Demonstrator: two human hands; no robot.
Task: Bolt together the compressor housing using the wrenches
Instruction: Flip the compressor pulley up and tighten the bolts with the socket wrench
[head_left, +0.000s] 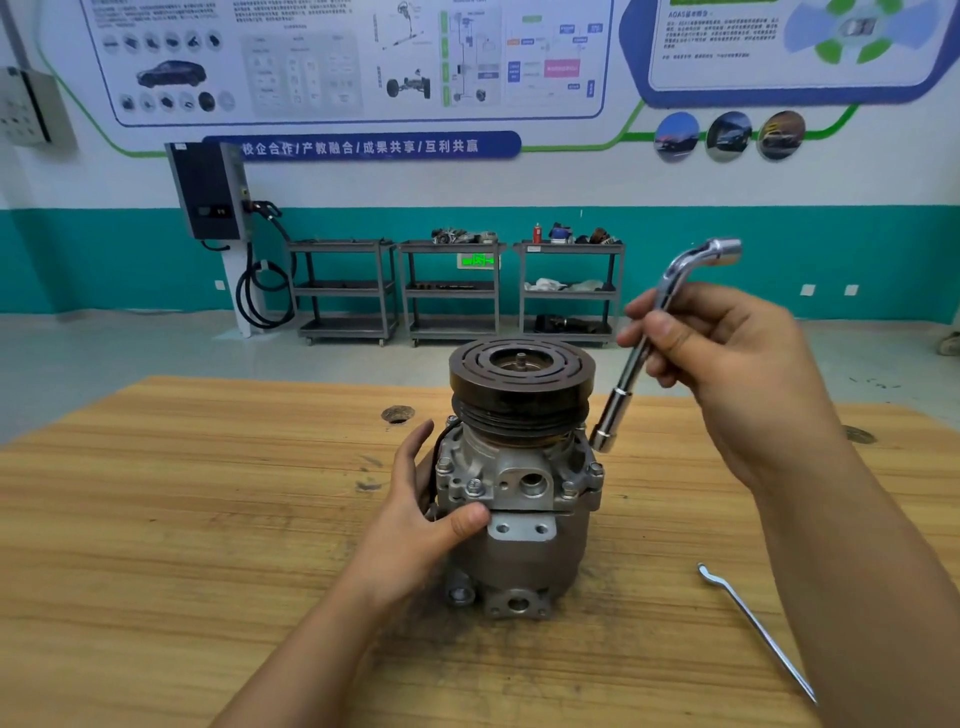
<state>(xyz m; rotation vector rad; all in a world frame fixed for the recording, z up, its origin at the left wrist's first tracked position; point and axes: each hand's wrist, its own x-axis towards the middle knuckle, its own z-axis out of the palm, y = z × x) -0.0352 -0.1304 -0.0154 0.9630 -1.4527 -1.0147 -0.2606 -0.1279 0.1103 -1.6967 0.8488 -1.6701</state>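
The grey compressor housing (519, 499) stands upright in the middle of the wooden table (208, 519), its dark pulley (521, 379) on top. Several bolts (474, 487) sit in its upper flange. My left hand (415, 519) grips the housing's left side, thumb across the front. My right hand (727, 374) holds a chrome L-shaped socket wrench (631, 369) by its shaft. The wrench's lower socket end hangs just above the flange's right side, beside the pulley. A flat chrome wrench (753, 629) lies on the table to the right, under my right forearm.
A round hole (397, 414) is in the table behind the housing, another (860, 434) at the right. Beyond the table are three grey shelf carts (452, 291) and a wall-mounted charger (210, 189) with a hanging cable.
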